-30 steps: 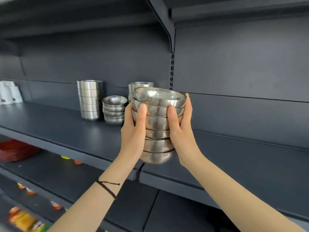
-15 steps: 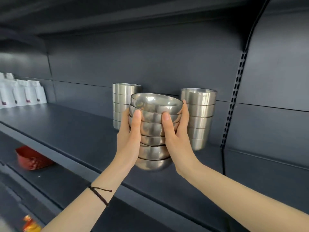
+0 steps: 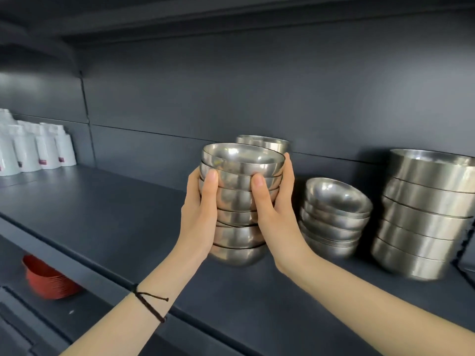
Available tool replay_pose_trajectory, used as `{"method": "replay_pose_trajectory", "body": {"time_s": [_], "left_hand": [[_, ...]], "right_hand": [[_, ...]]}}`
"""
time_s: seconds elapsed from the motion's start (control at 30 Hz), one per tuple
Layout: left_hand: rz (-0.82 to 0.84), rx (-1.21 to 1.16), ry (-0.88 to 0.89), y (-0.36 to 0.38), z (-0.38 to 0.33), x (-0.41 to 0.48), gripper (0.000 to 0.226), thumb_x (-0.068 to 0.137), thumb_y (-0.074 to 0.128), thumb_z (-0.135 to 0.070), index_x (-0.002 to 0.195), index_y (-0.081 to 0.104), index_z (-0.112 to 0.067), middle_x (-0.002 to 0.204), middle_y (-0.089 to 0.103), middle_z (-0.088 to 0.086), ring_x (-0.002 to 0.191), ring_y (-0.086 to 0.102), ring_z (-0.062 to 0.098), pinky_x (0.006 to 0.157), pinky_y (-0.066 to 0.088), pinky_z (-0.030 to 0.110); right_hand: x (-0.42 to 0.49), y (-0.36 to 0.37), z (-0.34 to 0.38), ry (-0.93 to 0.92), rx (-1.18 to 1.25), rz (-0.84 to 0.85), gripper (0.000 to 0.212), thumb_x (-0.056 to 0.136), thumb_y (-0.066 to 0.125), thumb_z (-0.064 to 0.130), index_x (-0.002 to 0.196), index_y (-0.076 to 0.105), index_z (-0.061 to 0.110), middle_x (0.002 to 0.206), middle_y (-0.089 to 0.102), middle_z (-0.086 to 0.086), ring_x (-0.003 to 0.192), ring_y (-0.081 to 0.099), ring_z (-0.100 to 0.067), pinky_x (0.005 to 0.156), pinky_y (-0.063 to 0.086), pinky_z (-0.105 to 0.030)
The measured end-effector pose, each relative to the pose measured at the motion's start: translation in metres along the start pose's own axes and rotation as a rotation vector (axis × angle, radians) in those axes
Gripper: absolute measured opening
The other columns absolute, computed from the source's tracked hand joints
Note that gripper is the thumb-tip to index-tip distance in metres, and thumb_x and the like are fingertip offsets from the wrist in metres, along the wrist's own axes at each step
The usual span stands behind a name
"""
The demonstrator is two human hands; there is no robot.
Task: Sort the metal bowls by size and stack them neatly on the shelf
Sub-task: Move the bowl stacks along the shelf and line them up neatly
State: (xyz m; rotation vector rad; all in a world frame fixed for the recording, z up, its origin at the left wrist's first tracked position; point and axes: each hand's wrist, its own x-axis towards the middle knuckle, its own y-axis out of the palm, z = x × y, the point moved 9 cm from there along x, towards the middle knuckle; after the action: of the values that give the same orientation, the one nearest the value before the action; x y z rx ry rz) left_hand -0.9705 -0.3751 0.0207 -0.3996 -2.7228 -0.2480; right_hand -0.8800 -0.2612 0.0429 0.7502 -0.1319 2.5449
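Prob. nearly done: my left hand [image 3: 199, 217] & right hand [image 3: 277, 217] have fingers [image 3: 211, 191] clamped round the bowl stack [image 3: 239, 199], low over the shelf [image 3: 102, 217], w/ small stack [image 3: 334, 217] & big stack [image 3: 424, 214] already parked on its right, so it just needs setting down.

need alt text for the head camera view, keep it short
A left hand and right hand grip a stack of metal bowls at a dark shelf. A lower bowl stack and a taller, wider one stand to its right.
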Motion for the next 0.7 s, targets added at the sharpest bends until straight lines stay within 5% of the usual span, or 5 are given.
{"method": "replay_pose_trajectory", "body": {"time_s": [0.2,0.33,0.7], "left_hand": [[0.098,-0.007,-0.044,-0.057,0.034,0.067,0.074,0.061,0.037,-0.081,0.115,0.056,-0.034,0.094,0.071,-0.021,0.089,0.068,-0.001,0.085,0.053,0.032],[0.175,-0.016,-0.058,-0.081,0.052,0.102,0.066,0.071,0.037,-0.076,0.117,0.055,-0.033,0.095,0.071,-0.02,0.09,0.068,-0.001,0.081,0.051,0.028],[0.25,-0.073,-0.039,-0.076,0.1,0.161,0.075,0.069,0.036,-0.075,0.127,0.051,-0.029,0.109,0.069,-0.012,0.098,0.066,0.002,0.087,0.051,0.027]], "right_hand": [[0.033,0.07,-0.044,0.047,-0.004,-0.111,0.092,0.077,0.055,0.068,0.151,0.003,0.053,0.153,0.033,0.028,0.134,0.037,0.012,0.106,0.037,-0.01],[0.052,0.101,-0.071,0.079,-0.054,-0.197,0.094,0.072,0.056,0.074,0.147,0.002,0.059,0.157,0.025,0.027,0.142,0.029,0.006,0.119,0.029,-0.032],[0.098,0.109,-0.118,0.068,-0.22,-0.311,0.086,0.072,0.052,0.071,0.145,0.007,0.059,0.154,0.035,0.02,0.139,0.038,0.0,0.117,0.035,-0.036]]}}
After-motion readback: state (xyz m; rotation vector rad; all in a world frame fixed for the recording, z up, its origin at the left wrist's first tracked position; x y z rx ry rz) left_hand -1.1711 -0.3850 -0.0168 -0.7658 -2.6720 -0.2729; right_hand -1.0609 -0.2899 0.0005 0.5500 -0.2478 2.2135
